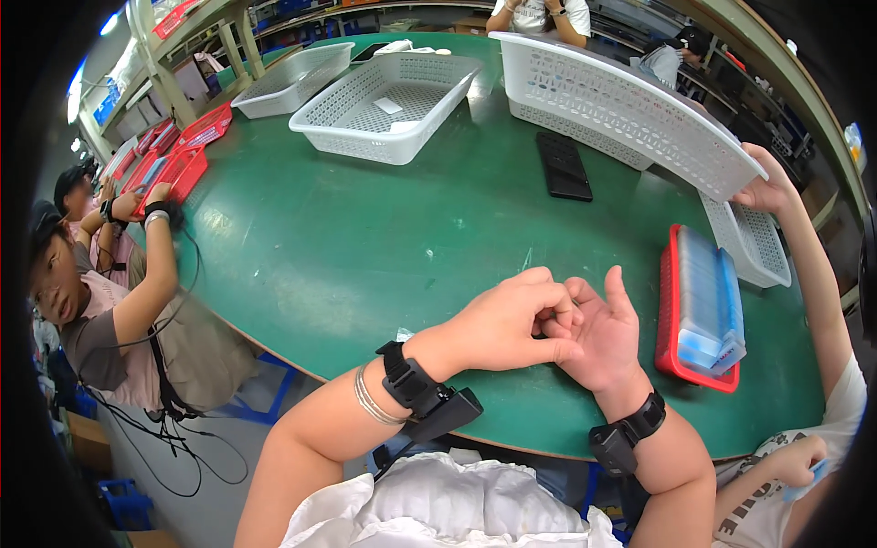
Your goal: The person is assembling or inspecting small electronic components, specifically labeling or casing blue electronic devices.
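Observation:
Above the green table my left hand [516,318] reaches across, its fingers curled in against the fingers of my right hand. Whatever lies between those fingertips, if anything, is too small to make out. My right hand [607,342] is turned palm up with its thumb stretched away; its fingers are bent and partly covered by the left hand. Both wrists wear black straps with small devices. Just right of my right hand is a red basket [669,320] holding a row of clear and blue flat packs [708,297].
A black phone [564,166] lies on the green table [365,237]. White perforated baskets [393,146] stand at the back. At the right a co-worker's hand [772,183] holds a tilted large white basket [621,100]. People at the left handle red baskets [187,173].

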`<state>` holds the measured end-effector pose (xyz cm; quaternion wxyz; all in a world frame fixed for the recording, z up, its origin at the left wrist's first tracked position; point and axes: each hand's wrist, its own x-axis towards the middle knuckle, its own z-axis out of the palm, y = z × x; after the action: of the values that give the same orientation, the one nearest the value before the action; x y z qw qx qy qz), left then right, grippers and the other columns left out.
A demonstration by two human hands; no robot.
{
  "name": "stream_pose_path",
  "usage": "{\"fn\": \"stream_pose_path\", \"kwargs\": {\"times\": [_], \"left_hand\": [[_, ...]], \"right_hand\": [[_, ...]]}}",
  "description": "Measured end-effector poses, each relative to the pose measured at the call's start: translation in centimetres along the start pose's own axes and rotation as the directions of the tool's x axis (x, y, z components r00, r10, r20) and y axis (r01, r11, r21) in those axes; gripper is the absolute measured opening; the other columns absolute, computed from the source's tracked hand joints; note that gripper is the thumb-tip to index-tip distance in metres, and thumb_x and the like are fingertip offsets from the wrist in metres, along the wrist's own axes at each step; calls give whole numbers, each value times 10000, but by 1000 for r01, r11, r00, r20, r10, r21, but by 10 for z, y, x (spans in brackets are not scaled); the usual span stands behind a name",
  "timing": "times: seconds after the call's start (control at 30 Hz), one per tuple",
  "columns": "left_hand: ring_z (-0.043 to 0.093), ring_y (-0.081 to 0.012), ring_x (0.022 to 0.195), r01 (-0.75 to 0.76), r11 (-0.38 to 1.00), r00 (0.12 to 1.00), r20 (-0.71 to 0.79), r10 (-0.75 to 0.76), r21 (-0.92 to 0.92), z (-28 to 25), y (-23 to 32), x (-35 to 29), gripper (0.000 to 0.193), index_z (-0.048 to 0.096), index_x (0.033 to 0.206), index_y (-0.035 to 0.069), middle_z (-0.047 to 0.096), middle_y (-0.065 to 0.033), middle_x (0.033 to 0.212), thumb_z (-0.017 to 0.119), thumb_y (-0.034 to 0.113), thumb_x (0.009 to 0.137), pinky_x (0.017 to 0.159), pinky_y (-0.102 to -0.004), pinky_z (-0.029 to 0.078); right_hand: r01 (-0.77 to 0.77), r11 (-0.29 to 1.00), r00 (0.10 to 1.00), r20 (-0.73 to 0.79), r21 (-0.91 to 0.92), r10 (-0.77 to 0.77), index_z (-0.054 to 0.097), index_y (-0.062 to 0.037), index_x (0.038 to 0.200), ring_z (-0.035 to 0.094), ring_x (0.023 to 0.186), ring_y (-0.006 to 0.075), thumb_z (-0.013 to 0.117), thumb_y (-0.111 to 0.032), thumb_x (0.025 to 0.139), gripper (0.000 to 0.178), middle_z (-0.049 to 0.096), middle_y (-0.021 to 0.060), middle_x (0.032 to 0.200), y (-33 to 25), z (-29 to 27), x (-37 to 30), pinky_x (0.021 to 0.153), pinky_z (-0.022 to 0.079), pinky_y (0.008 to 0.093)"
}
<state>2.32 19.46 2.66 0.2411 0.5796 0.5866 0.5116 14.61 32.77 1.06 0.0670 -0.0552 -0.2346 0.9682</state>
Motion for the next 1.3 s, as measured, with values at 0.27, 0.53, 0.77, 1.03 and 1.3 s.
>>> {"fn": "stream_pose_path", "kwargs": {"times": [0.27, 0.53, 0.77, 1.03, 1.3], "left_hand": [[595, -105, 798, -17, 987, 942, -329, 70, 161, -14, 29, 3, 170, 640, 938, 56, 581, -24, 905, 765, 113, 838, 654, -241, 508], [580, -85, 831, 137, 973, 906, -420, -47, 187, -26, 33, 25, 179, 638, 968, 50, 606, -3, 941, 753, 125, 853, 692, -244, 492], [577, -135, 785, 153, 936, 902, -431, -2, 316, -39, 0, 29, 203, 641, 967, 29, 592, -47, 881, 751, 138, 835, 703, -281, 503], [519, -12, 646, 219, 976, 876, -438, -203, -15, -39, -25, 19, 134, 644, 930, 8, 584, 30, 798, 715, 112, 885, 586, -181, 437], [556, -75, 672, 264, 962, 883, -419, -210, 76, -33, -33, 15, 132, 650, 889, 0, 618, -16, 800, 712, 114, 866, 635, -245, 496]], "right_hand": [[-85, 995, 994, 69, -43, 87, 623, -125, 980, 522, 695, 187, 350, -683, 977, 621, 493, -3, 736, -4, -1, -5, 542, 385, 279], [-27, 991, 1000, -17, -131, 25, 589, -114, 948, 508, 665, 155, 352, -641, 1004, 581, 457, -15, 692, -5, 6, -8, 561, 377, 270], [-51, 586, 885, -309, -808, -348, 566, -42, 1064, 539, 669, 104, 648, -297, 939, 296, 566, 20, 807, -28, 33, 31, 496, 414, 275], [-512, -423, 610, 31, -747, -792, 420, 11, 1379, 528, 1168, 376, 802, -464, 762, 868, 561, 210, 1243, -70, -8, 140, 944, 475, 472], [-708, -425, 587, -136, -564, -798, 318, 42, 1472, 583, 1118, 339, 802, -524, 737, 1046, 645, 173, 1178, -78, -12, 189, 907, 502, 437]]}}
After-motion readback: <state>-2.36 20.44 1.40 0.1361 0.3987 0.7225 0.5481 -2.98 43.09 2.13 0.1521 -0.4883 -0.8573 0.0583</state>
